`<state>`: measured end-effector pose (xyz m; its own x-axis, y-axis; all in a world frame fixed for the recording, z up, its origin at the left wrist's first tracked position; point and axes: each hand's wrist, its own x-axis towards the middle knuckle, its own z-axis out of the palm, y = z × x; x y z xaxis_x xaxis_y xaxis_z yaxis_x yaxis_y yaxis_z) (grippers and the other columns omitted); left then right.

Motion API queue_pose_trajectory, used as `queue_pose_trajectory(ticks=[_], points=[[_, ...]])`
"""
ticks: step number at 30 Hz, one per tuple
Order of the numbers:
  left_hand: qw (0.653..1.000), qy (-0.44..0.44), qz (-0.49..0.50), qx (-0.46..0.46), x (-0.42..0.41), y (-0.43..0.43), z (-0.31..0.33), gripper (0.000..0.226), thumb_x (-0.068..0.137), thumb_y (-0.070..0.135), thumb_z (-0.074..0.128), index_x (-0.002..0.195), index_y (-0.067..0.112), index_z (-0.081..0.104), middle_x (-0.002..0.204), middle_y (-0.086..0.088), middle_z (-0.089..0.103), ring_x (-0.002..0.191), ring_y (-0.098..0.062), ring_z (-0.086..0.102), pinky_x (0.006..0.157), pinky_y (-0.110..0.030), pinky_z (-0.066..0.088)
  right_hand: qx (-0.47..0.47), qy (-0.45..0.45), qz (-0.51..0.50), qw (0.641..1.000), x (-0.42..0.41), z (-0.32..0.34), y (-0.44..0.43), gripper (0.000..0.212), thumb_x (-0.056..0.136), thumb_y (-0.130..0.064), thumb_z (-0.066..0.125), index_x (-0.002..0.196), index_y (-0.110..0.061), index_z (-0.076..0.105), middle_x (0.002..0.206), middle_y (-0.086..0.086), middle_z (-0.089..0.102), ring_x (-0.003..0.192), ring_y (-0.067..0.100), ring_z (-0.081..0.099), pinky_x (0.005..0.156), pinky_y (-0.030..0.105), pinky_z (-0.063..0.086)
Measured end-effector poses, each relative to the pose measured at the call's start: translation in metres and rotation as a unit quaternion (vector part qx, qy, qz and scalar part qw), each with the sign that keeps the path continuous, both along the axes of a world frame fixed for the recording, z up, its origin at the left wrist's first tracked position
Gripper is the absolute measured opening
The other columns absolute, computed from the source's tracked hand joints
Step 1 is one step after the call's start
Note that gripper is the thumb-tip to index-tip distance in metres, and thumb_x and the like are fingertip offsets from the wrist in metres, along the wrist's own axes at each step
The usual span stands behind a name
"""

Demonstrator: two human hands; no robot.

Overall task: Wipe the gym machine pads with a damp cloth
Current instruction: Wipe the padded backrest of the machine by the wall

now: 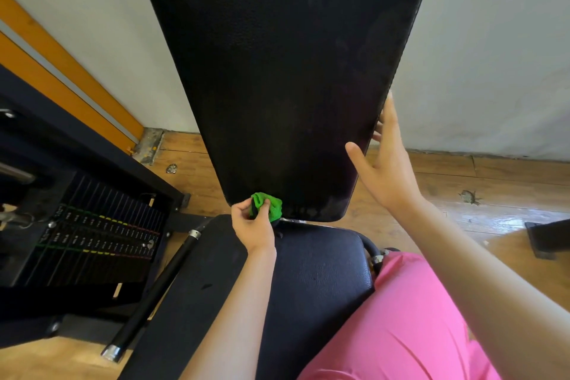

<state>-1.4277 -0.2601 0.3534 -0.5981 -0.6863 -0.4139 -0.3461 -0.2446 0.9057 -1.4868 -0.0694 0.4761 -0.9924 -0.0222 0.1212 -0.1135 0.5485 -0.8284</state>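
- Wood-plank floor (481,182), white wall (493,40); weight stack (101,234) at left.
- Back pad (277,71): upright black vinyl, faint smears upper right and along the bottom edge. Those likely need firm, overlapping strokes.
- Seat pad (308,271) just below it.
- Right hand (385,163): fingers straight and spread, holding nothing, braced on the back pad's right edge. A useful counter-brace.
- Left hand (251,228): fingers pinched round the cloth.
- Green cloth (271,207): bunched, at the back pad's bottom edge, left of centre. Spreading it flatter should cover more.

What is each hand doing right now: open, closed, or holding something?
Left hand: grips the green cloth at the back pad's bottom.
Right hand: open, fingers straight, at the back pad's right edge.
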Motion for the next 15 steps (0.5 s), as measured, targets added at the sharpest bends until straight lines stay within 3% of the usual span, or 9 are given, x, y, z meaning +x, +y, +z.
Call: queue_pose_trajectory(ticks=[5,7,10,13,15], points=[[0.992,-0.118,0.030,0.042,0.009,0.009,-0.011,0.025,0.082,0.003,0.072,0.099,0.012,0.056,0.101,-0.007,0.060,0.102,-0.026,0.062,0.084,-0.031,0.052,-0.017,-0.045,-0.054,0.997,0.029,-0.023,-0.005,0.076,0.092,-0.021,0.058,0.153,-0.029,0.012,0.145,-0.005,0.037,0.134,0.008,0.036,0.111,0.039,0.037],[0.991,-0.102,0.024,0.088,0.010,0.011,-0.008,0.026,0.082,0.004,0.072,0.100,0.013,0.056,0.104,-0.008,0.061,0.103,-0.027,0.062,0.087,-0.037,0.054,-0.048,-0.070,-0.077,0.993,0.051,-0.034,-0.011,0.070,0.093,-0.020,0.059,0.150,-0.026,0.020,0.140,-0.006,0.038,0.133,0.008,0.036,0.110,0.037,0.037],[0.981,-0.024,-0.001,0.193,0.018,0.021,0.025,0.027,0.084,0.005,0.070,0.106,0.014,0.057,0.108,-0.003,0.063,0.100,-0.017,0.062,0.078,-0.029,0.050,-0.125,-0.164,-0.110,0.972,0.080,-0.050,-0.030,0.062,0.091,-0.025,0.063,0.144,-0.024,0.031,0.126,-0.005,0.049,0.118,0.009,0.049,0.102,0.034,0.043],[0.975,0.027,-0.066,0.209,0.033,0.033,0.055,0.022,0.084,0.006,0.069,0.103,0.012,0.060,0.104,-0.003,0.067,0.099,-0.017,0.065,0.080,-0.028,0.050,-0.241,-0.337,-0.081,0.906,0.094,-0.057,-0.051,0.058,0.088,-0.035,0.065,0.137,-0.015,0.043,0.123,0.002,0.059,0.111,0.010,0.057,0.087,0.020,0.048],[0.976,0.038,-0.102,0.190,0.044,0.035,0.066,0.022,0.085,0.008,0.069,0.105,0.012,0.060,0.103,-0.004,0.070,0.097,-0.017,0.068,0.083,-0.030,0.052,-0.368,-0.377,-0.056,0.848,0.102,-0.058,-0.062,0.045,0.088,-0.036,0.063,0.124,-0.010,0.056,0.118,0.006,0.066,0.110,0.015,0.062,0.090,0.028,0.053]])
